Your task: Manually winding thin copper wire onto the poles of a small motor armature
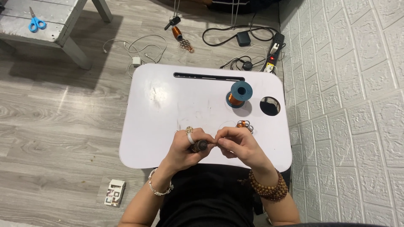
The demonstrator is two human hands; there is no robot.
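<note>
My left hand (188, 148) is closed around a small dark cylindrical rod (199, 146), held over the near edge of a white lap table (168, 105). My right hand (237, 145) pinches something thin, probably wire, at the rod's tip, fingertips touching those of the left hand. A small cluster of copper wire coils (244, 125) lies on the table just beyond my right hand. A blue spool of copper wire (239, 95) stands upright farther back on the table.
The table has a round cup hole (269, 106) at right and a long slot (208, 76) at the back. On the floor lie cables, a power strip (274, 52), another copper spool (177, 32), a small box (115, 193). Blue scissors (35, 23) rest on a grey bench.
</note>
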